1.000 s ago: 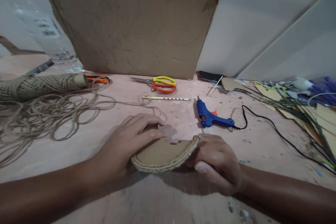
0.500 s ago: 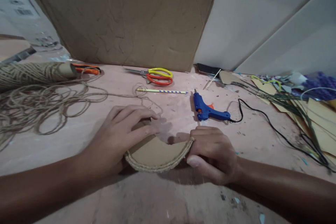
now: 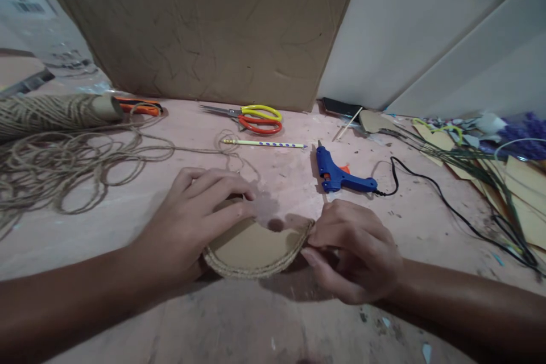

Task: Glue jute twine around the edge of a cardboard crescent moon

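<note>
A curved cardboard piece with braided twine trim along its outer edge lies between my hands, low over the table. My left hand grips its left side, thumb and fingers over the top, hiding that end. At the right tip, the bent fingers of my right hand touch the twine edge, the thumb lower and a little apart from the index finger. A blue glue gun lies just beyond my right hand. A patterned pencil rests farther back.
Yellow-and-red-handled scissors lie behind the pencil. Loose twine and its roll are at left, by an orange cutter. A cardboard panel stands behind. The black cord runs right toward paper pieces and stems.
My right hand has lifted and turned slightly, its fingers shifting along the tip of the twine edge. The left hand keeps its hold. The view has shifted a little.
</note>
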{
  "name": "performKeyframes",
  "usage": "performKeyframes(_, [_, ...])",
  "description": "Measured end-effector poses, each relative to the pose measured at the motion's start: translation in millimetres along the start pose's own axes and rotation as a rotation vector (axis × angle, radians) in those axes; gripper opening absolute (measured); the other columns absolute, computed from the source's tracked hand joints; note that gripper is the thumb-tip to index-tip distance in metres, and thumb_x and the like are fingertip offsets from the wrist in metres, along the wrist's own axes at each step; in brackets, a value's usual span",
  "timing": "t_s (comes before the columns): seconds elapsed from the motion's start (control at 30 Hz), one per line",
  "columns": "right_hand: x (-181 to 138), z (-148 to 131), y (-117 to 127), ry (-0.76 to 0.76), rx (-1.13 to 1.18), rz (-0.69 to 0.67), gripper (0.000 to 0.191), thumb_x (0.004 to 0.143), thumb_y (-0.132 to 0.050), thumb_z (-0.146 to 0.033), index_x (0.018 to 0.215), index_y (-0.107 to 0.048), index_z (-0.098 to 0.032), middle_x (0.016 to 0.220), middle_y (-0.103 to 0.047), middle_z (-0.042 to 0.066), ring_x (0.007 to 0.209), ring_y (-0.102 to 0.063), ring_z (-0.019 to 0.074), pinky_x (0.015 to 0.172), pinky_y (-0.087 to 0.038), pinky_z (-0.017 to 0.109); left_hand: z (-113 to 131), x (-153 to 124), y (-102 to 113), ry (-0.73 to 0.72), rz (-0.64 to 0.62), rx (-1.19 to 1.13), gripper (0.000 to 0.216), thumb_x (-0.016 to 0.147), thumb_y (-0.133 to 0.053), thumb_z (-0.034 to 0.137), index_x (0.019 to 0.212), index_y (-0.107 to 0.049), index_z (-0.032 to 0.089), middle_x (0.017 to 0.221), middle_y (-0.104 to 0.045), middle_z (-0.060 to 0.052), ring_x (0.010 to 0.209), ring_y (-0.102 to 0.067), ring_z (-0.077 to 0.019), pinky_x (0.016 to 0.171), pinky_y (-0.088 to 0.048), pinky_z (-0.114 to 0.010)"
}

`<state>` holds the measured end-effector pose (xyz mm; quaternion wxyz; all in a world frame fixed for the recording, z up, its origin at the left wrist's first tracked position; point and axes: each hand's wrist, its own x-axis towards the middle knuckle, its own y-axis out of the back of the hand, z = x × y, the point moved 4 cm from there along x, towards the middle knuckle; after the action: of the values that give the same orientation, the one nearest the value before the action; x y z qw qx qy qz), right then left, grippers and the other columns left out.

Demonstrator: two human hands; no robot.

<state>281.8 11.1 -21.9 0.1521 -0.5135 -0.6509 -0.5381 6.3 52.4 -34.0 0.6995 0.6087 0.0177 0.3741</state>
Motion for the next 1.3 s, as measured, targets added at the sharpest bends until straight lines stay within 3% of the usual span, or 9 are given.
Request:
performKeyframes(0.2, [1, -3, 1, 0.045, -0.016, -0.055, 0.025, 0.101, -0.076, -0.006, 0.114, -0.07, -0.026, 0.088, -0.084, 0.0, 0.067, -0.075, 0.0176, 0.062, -0.058, 0.034, 0, 1, -1, -0.011, -0.02, -0.061, 0.042, 0.097, -0.077, 0.031, 0.138, -0.07, 0.034, 0.146, -0.087, -0.005, 0.134, -0.078, -0.0379, 0.116, -0.047, -0.055])
performKeyframes(0.77, [-2, -5, 3, 0.05, -0.022, -0.089, 0.022, 0.108, -0.076, -0.007, 0.122, -0.073, -0.024, 0.092, -0.086, 0.002, 0.069, -0.076, 0.0188, 0.063, -0.061, 0.037, 2, 1, 1, -0.011, -0.018, -0.077, 0.033, 0.105, -0.071, 0.035, 0.138, -0.068, 0.035, 0.147, -0.086, -0.005, 0.132, -0.079, -0.0367, 0.113, -0.051, -0.055])
performKeyframes(1.13, [-4, -4, 0, 0.052, -0.026, -0.134, 0.017, 0.111, -0.079, -0.01, 0.117, -0.071, -0.024, 0.088, -0.082, 0.001, 0.068, -0.073, 0.0176, 0.066, -0.059, 0.034, 1, -1, 0, -0.003, -0.027, -0.086, 0.028, 0.103, -0.076, 0.034, 0.13, -0.07, 0.033, 0.148, -0.087, -0.005, 0.135, -0.078, -0.0369, 0.115, -0.05, -0.054])
performKeyframes(1.3, [-7, 0, -9, 0.012, -0.012, -0.132, 0.015, 0.116, -0.072, -0.013, 0.114, -0.067, -0.027, 0.085, -0.077, -0.002, 0.067, -0.067, 0.0159, 0.063, -0.055, 0.03, -3, 0, 0, 0.027, -0.036, -0.123, 0.021, 0.106, -0.075, 0.038, 0.126, -0.075, 0.032, 0.147, -0.086, -0.005, 0.133, -0.078, -0.0364, 0.117, -0.049, -0.052])
